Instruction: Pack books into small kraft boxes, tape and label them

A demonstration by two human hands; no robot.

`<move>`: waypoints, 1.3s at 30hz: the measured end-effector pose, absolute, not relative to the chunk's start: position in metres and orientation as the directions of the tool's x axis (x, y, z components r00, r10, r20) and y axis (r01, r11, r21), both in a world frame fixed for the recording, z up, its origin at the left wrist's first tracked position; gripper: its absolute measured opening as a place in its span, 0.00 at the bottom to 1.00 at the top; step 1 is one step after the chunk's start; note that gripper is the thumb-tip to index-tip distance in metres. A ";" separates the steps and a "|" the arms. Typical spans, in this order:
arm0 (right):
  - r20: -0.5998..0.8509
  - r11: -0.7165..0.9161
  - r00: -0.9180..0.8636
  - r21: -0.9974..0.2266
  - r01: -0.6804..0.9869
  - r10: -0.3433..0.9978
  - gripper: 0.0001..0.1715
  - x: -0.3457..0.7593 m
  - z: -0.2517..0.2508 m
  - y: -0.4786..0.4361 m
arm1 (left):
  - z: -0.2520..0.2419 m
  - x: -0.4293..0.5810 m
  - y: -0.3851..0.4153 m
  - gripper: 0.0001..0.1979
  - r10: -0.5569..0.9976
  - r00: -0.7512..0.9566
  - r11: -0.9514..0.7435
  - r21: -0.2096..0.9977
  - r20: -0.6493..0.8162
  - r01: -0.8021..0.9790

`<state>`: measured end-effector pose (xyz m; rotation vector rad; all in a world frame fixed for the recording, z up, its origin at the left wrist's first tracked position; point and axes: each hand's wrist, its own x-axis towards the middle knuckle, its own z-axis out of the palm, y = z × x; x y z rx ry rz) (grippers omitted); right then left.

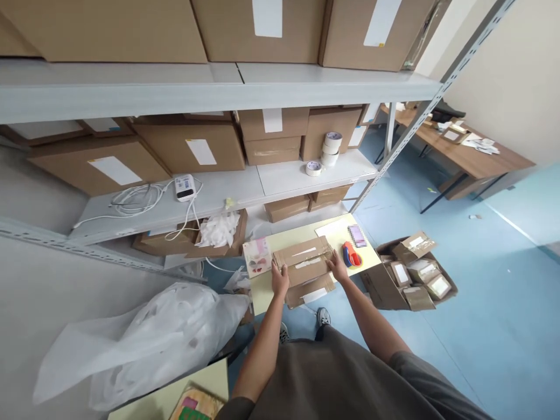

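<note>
On a pale yellow table [261, 295] lies a flat cardboard box [301, 269] with white label strips and an open flap toward me. My left hand [280, 278] grips its left edge, fingers closed on the cardboard. At the right edge, my right hand [338, 266] holds the same box, with thumb and fingers pressed to it. A red and blue tape dispenser [350, 255] sits just right of my right hand, and a purple patterned item [357, 235] lies behind it. A printed picture sheet [257, 256] is left of the box.
Metal shelving [188, 93] with cartons stands ahead. Tape rolls [330, 150] and a white device [184, 187] sit on its middle shelf. An open carton of small boxes [380, 287] is on the floor at right. A white plastic bag [175, 332] bulges at left.
</note>
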<state>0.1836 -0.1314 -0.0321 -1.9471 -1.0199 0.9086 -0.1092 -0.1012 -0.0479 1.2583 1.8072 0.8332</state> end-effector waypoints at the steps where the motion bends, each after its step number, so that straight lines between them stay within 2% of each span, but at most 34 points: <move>1: -0.203 -0.356 0.398 -0.862 0.361 0.895 0.49 0.182 -0.031 -0.131 | -0.049 -0.111 -0.100 0.38 0.955 -0.197 0.289 0.841 -0.221 0.458; 4: -0.151 -0.261 0.285 -0.878 0.401 0.946 0.47 0.182 -0.028 -0.129 | -0.049 -0.115 -0.097 0.39 0.961 -0.177 0.272 0.822 -0.210 0.500; 10: -0.202 -0.254 0.169 -0.881 0.398 0.965 0.48 0.197 -0.030 -0.123 | -0.042 -0.119 -0.089 0.46 0.927 -0.265 0.371 0.734 -0.264 0.569; 13: -0.105 -0.131 0.082 -0.861 0.491 0.991 0.47 0.217 -0.029 -0.123 | -0.040 -0.125 -0.082 0.44 0.909 -0.268 0.416 0.678 -0.318 0.606; 15: -0.031 -0.076 0.086 -0.806 0.587 0.996 0.45 0.239 -0.027 -0.123 | -0.037 -0.128 -0.076 0.40 0.897 -0.264 0.438 0.643 -0.354 0.628; 19: 0.018 -0.113 0.174 -0.695 0.710 0.985 0.42 0.302 -0.025 -0.117 | -0.029 -0.120 -0.070 0.33 0.883 -0.244 0.460 0.638 -0.400 0.618; 21: -0.063 -0.220 0.240 -0.660 0.719 0.969 0.37 0.334 -0.028 -0.114 | -0.025 -0.107 -0.071 0.32 0.884 -0.248 0.462 0.656 -0.397 0.597; 24: -0.291 -0.399 0.276 -0.581 0.710 0.916 0.27 0.367 -0.039 -0.110 | -0.023 -0.088 -0.073 0.32 0.889 -0.253 0.455 0.689 -0.381 0.564; 27: -0.430 -0.417 0.192 -0.522 0.744 0.882 0.20 0.372 -0.055 -0.108 | -0.024 -0.078 -0.074 0.30 0.887 -0.275 0.461 0.685 -0.371 0.564; 30: -0.480 -0.397 0.131 -0.508 0.764 0.867 0.25 0.361 -0.073 -0.109 | -0.024 -0.076 -0.074 0.29 0.887 -0.294 0.462 0.682 -0.356 0.567; 33: -0.531 -0.440 0.155 -0.466 0.768 0.833 0.29 0.347 -0.089 -0.109 | -0.021 -0.071 -0.075 0.28 0.872 -0.325 0.490 0.676 -0.366 0.551; 36: -0.554 -0.461 0.176 -0.431 0.776 0.814 0.25 0.343 -0.099 -0.110 | -0.016 -0.061 -0.077 0.28 0.854 -0.357 0.518 0.679 -0.379 0.520; 39: -0.469 -0.373 0.138 -0.457 0.807 0.873 0.22 0.349 -0.102 -0.119 | -0.013 -0.055 -0.079 0.28 0.857 -0.365 0.509 0.710 -0.364 0.487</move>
